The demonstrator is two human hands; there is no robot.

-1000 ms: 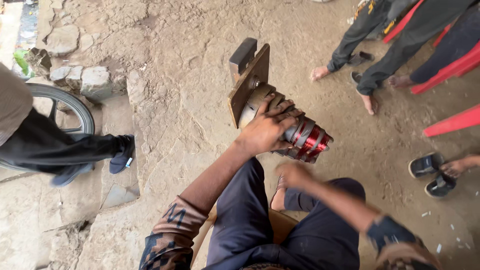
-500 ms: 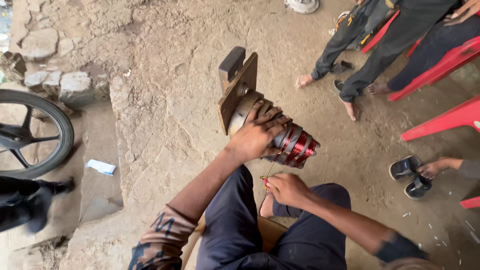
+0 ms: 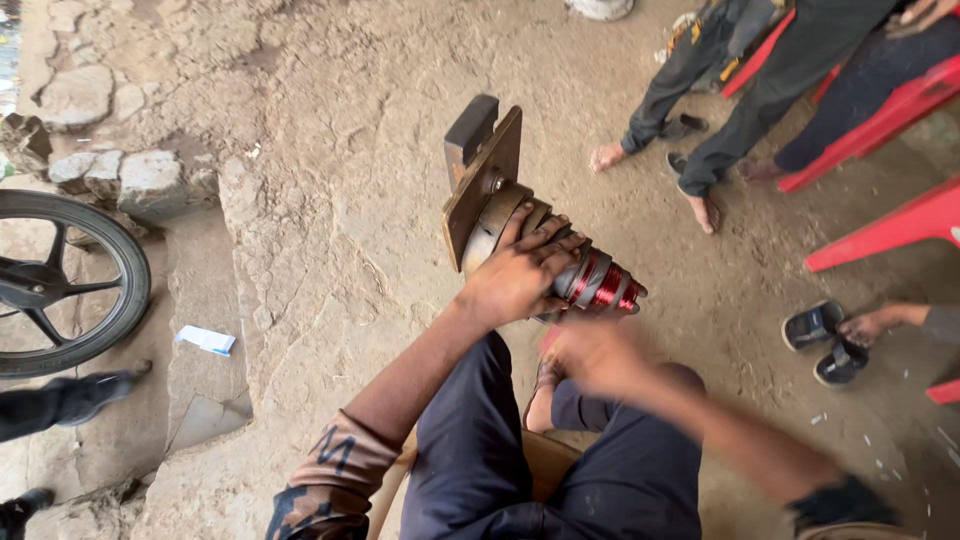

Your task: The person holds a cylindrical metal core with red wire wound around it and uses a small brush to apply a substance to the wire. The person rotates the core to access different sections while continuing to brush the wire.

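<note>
Down on the dirt floor (image 3: pixel 330 150), a metal winding block (image 3: pixel 520 235) with red copper coils (image 3: pixel 605 285) at its near end, tilted away towards a brown plate (image 3: pixel 480 185) at the far end. Left hand (image 3: pixel 515 280) laid over the top of the block, fingers (image 3: pixel 545 240) spread and curled round it in a firm grip, just short of the red coils. Right hand (image 3: pixel 590 355) below the coils, near but not touching, too blurred to tell whether its grip is apart or together. Dark blue trousers (image 3: pixel 520 460) underneath both arms. Off to the left, a black wheel (image 3: pixel 75 285) beside a stone step (image 3: pixel 200 300), with a scrap of white paper (image 3: pixel 205 340) on it. Upper right, other people's bare feet (image 3: pixel 700 210) and red plastic chairs (image 3: pixel 880 110); a pair of dark sandals (image 3: pixel 825 340) at the right edge.
</note>
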